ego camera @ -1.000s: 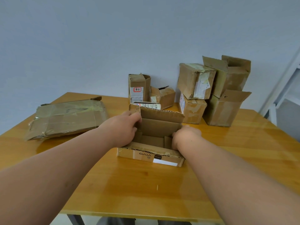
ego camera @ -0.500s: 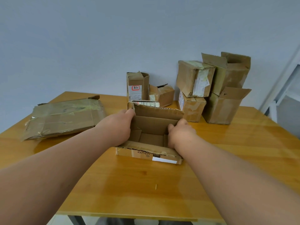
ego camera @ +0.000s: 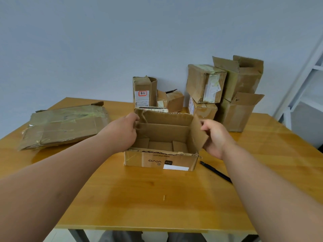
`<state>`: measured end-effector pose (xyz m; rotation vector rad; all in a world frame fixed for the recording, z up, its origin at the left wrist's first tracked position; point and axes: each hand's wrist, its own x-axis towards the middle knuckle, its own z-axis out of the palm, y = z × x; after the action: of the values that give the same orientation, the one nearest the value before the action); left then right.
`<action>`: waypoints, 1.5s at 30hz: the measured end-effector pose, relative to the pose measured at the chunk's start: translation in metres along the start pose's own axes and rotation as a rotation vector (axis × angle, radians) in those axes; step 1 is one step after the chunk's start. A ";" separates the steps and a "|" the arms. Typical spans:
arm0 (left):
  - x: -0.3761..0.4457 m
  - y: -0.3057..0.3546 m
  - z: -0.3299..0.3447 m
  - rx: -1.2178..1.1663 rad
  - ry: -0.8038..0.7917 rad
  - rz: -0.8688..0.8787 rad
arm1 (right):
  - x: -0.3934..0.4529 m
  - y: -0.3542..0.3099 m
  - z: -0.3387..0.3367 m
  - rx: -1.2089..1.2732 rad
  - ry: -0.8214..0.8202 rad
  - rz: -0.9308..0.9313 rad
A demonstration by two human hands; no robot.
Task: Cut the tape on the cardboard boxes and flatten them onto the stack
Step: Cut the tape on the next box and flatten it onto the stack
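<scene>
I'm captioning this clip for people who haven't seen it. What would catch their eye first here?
The open cardboard box at the table's centre, its side flaps gripped by the left hand and right hand. Then the pile of unopened boxes at the far right by the wall, and the flattened stack at far left. A black pen-like tool lies right of the box.

Left hand [ego camera: 120, 131] fingertips hidden behind box [ego camera: 160, 158] flap, pen [ego camera: 215, 172] end under right forearm

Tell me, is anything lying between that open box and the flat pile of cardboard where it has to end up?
Nothing visible: only bare wooden table separates the open brown cardboard box from the flattened cardboard stack at its left. The left hand holds the box's left side.
</scene>
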<state>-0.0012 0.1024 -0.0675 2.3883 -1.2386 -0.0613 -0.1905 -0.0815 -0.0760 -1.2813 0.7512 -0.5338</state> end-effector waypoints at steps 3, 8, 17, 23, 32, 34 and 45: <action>-0.004 -0.008 -0.002 -0.242 -0.034 -0.020 | -0.001 0.005 -0.015 0.114 0.159 0.020; -0.019 -0.031 -0.003 -0.844 -0.121 -0.183 | -0.011 0.028 -0.017 0.307 0.220 0.081; -0.036 -0.058 0.009 -1.018 -0.422 -0.349 | -0.022 0.046 -0.019 0.249 0.038 0.156; -0.035 -0.037 0.000 -0.773 -0.098 -0.295 | -0.030 0.041 -0.027 0.077 -0.150 0.081; -0.016 -0.004 -0.026 -0.708 0.172 -0.355 | -0.026 0.019 -0.004 -0.244 0.067 -0.090; -0.018 -0.003 -0.018 -0.542 0.164 -0.286 | -0.022 0.028 -0.004 -0.314 0.085 -0.063; -0.011 0.050 0.001 0.473 -0.128 0.199 | -0.021 0.050 -0.024 -0.558 0.245 -0.188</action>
<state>-0.0460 0.0858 -0.0495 2.6658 -1.7026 0.1598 -0.2249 -0.0711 -0.1235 -1.8381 1.0349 -0.6674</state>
